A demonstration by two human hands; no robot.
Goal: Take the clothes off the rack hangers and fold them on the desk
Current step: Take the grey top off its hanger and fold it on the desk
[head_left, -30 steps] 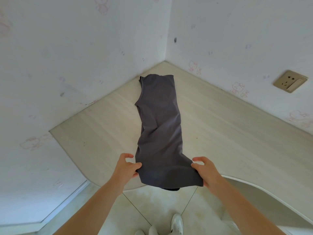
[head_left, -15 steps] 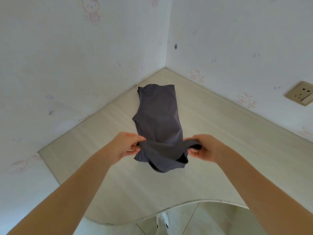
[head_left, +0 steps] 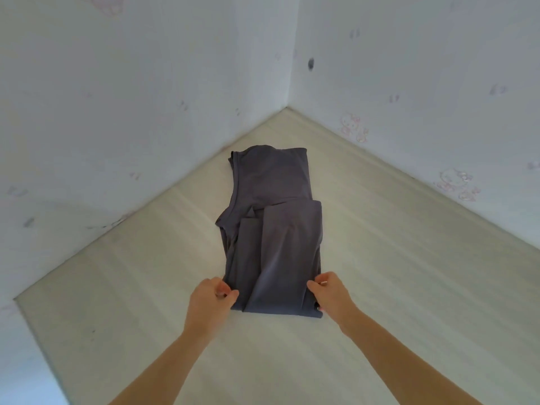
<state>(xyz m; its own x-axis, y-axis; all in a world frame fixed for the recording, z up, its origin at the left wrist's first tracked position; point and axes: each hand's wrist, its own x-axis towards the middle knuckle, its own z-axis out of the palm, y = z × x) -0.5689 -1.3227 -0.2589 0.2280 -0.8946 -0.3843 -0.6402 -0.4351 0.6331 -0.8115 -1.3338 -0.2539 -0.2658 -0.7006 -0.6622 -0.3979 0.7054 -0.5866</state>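
I see the dark grey soft-knit sleeveless garment (head_left: pixel 271 229) lying in the middle of the frame on the pale wood-grain desk (head_left: pixel 409 273), which fills a corner between two white walls with faint pink cartoon prints (head_left: pixel 455 182). Its lower part lies doubled over itself, the top layer's edge stopping short of the neckline at centre frame. My left hand (head_left: pixel 209 302) sits at the near left corner of the fold, thumb and fingers curled in and pinching the cloth there. My right hand (head_left: pixel 331 293) is at the near right corner, fingers curled against the edge; the picture is smeared, so it seems to grip the cloth, though I cannot be sure.

The risk I judge from here: the top layer sits skewed, with a ridge running down its middle and a narrow strip showing on the left. If I let go or press now, that crease sets. A one-sided tug would drag the slippery fabric across the smooth desk and undo the fold.
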